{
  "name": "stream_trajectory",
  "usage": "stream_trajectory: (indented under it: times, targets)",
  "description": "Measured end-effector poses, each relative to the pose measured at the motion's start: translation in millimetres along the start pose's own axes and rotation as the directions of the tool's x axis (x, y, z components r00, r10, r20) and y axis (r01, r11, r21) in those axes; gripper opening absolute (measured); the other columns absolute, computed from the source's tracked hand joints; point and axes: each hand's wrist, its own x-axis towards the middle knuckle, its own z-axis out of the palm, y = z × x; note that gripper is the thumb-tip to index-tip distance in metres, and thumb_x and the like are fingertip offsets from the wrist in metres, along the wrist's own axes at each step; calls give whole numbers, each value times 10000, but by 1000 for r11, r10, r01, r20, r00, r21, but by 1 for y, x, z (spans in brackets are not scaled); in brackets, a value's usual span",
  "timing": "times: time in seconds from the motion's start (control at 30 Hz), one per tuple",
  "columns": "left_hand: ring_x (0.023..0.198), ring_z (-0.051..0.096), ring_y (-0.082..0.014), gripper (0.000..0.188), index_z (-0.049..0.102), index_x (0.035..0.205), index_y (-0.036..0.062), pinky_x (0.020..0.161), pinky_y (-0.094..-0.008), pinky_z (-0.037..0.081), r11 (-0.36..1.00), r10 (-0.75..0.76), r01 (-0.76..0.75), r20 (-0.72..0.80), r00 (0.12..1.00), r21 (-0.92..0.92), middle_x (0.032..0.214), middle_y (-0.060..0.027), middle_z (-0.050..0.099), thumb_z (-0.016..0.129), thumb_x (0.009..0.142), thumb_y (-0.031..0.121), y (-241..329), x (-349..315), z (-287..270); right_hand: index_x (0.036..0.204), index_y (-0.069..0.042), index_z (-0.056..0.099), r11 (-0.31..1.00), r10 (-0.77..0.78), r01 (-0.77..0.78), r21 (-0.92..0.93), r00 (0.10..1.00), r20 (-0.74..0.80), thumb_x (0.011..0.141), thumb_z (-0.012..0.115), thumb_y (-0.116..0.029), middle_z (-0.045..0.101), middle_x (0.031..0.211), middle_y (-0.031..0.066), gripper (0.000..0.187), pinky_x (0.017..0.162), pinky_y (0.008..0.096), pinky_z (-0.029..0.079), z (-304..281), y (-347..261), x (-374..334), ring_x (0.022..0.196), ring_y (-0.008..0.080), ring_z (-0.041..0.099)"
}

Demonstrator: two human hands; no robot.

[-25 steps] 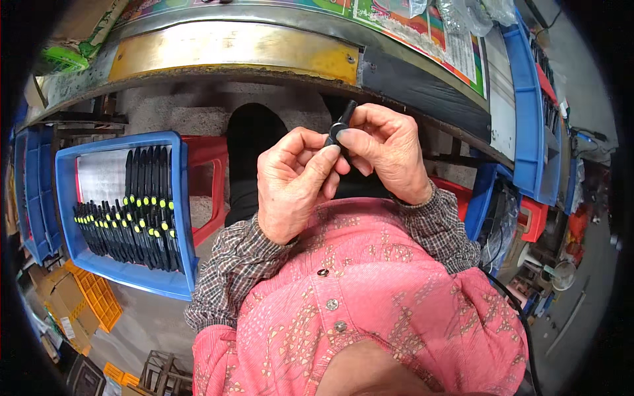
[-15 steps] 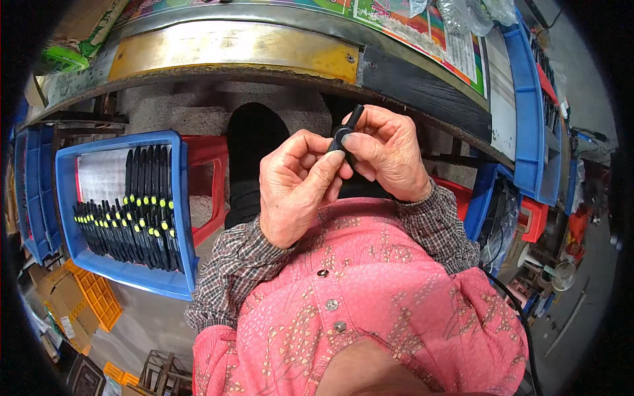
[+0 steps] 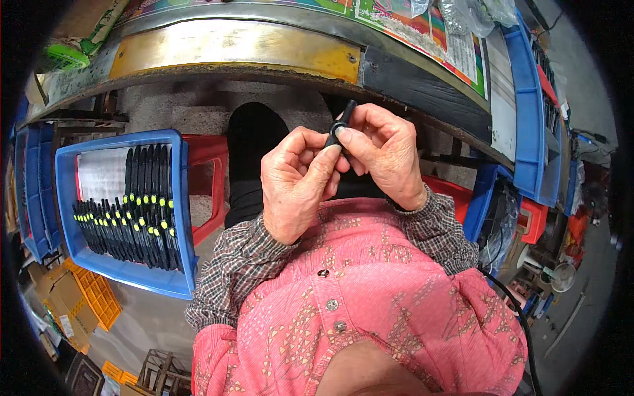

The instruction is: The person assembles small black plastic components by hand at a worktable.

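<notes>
Between my two hands, above my lap, is a slim black part with a round, disc-like middle (image 3: 337,129). One narrow end points up and away past my fingers; much of the rest is covered by them. My left hand (image 3: 294,178) pinches its lower portion with thumb and fingertips. My right hand (image 3: 386,148) grips it too, the thumb pressed on the round middle and the fingers curled behind. To my left, a blue tray (image 3: 125,285) holds rows of long black pieces (image 3: 153,171), several with yellow-green round spots.
A workbench with a worn metal edge strip (image 3: 231,49) runs across in front of me. Red stools (image 3: 210,173) stand beneath the tray and at my right. More blue bins (image 3: 525,105) line the right side. An orange crate (image 3: 96,294) and cardboard lie at lower left.
Both hands have shifted very slightly, and the black part has tipped a little and moved slightly left. The tray and its contents look the same.
</notes>
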Motion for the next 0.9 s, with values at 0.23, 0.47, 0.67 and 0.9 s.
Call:
stream_trajectory:
  times: [0.23,0.47,0.67,0.9]
  targets:
    - [523,493,-25,47,537,909,-12,452,-151,380,1000,21,-22,15,1000,18,726,-35,610,555,905,32,-2,-1,0,900,12,581,995,26,-38,88,991,135,861,584,-28,580,700,3,56,440,167,389,-10,3,4,524,17,487]
    - [526,491,-22,46,542,909,-12,455,-152,384,998,36,-36,4,999,42,726,-32,609,558,903,31,-3,-2,-1,937,12,589,995,53,-67,78,983,179,859,588,-29,583,724,6,88,440,167,388,-12,2,4,537,19,495]
    - [521,512,-62,53,533,924,6,441,-170,380,997,58,-60,53,997,38,751,-76,630,556,911,51,-4,-4,0,984,-5,613,995,-1,-10,100,994,109,900,601,-153,577,716,-21,170,440,163,349,-15,2,3,521,16,457]
    - [511,505,-58,71,550,941,-9,427,-168,362,997,-68,71,102,993,-33,743,-76,628,556,909,55,4,-6,-2,912,-21,625,976,-40,22,217,996,79,902,601,-161,570,683,-37,142,437,153,324,-8,10,-1,528,2,448]
